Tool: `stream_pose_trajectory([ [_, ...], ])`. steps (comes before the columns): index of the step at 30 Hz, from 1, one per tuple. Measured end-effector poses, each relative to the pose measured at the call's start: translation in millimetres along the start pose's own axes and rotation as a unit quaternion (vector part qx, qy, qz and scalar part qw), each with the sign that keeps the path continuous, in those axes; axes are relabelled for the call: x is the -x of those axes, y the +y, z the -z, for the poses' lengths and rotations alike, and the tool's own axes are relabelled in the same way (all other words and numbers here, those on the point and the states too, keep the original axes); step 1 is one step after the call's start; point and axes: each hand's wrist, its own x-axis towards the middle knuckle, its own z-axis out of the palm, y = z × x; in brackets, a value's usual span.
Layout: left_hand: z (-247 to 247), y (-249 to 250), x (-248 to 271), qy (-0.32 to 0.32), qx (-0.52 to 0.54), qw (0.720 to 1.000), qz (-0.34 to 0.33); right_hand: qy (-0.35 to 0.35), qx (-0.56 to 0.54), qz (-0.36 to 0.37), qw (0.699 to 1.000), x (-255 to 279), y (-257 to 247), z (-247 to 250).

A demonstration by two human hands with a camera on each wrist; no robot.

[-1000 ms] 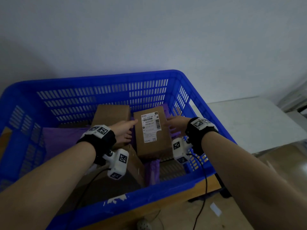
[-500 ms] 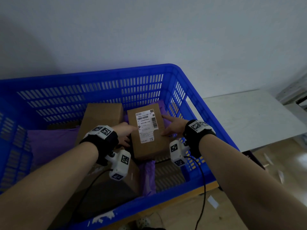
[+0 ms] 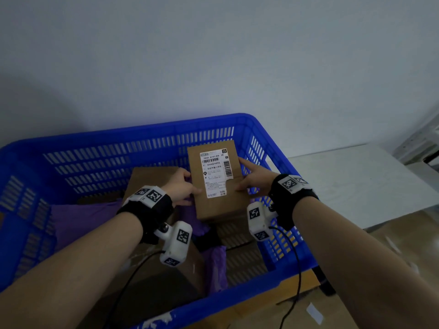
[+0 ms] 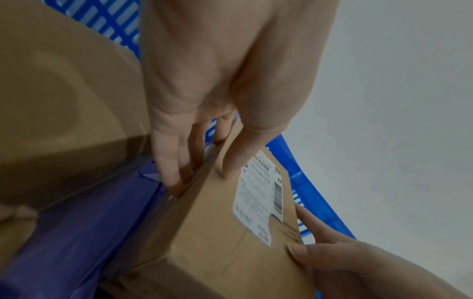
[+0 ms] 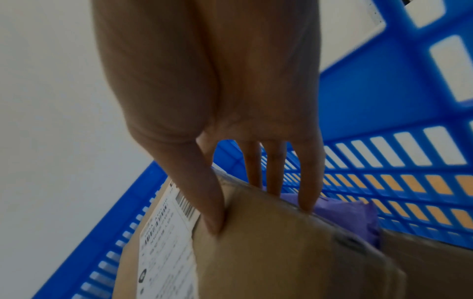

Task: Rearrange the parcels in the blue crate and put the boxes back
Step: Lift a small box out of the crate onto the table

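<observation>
Blue crate [image 3: 152, 138], slotted walls, white scuffs on near rim. Brown cardboard box [image 3: 215, 205] with white shipping label [image 3: 215, 173], black print and barcodes. Second brown box [image 3: 152, 179], plain, unlabelled on the visible face. Purple parcel [image 3: 83, 219] beside it; more purple wrapping [image 3: 215, 264] lower down. Black wrist straps [image 3: 152, 210] carrying white blocks with black-and-white square markers [image 3: 154, 196]. Black cable [image 3: 126, 283]. Pale grey-white wall [image 3: 213, 55]. White table top [image 3: 356, 176]. Tan floor [image 3: 392, 233].

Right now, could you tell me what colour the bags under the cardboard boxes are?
Purple bags, clearest in the left wrist view.
</observation>
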Motion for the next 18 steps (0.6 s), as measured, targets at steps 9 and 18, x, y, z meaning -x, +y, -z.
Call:
stream_pose_trajectory([
  [9,35,20,35,0.049,0.029,0.991,-0.124,-0.006,-0.089,0.122,0.989,29,-30,-3],
  [18,51,69,69,0.018,0.082,0.965,-0.247,0.061,-0.161,0.226,0.959,74,-65,10],
])
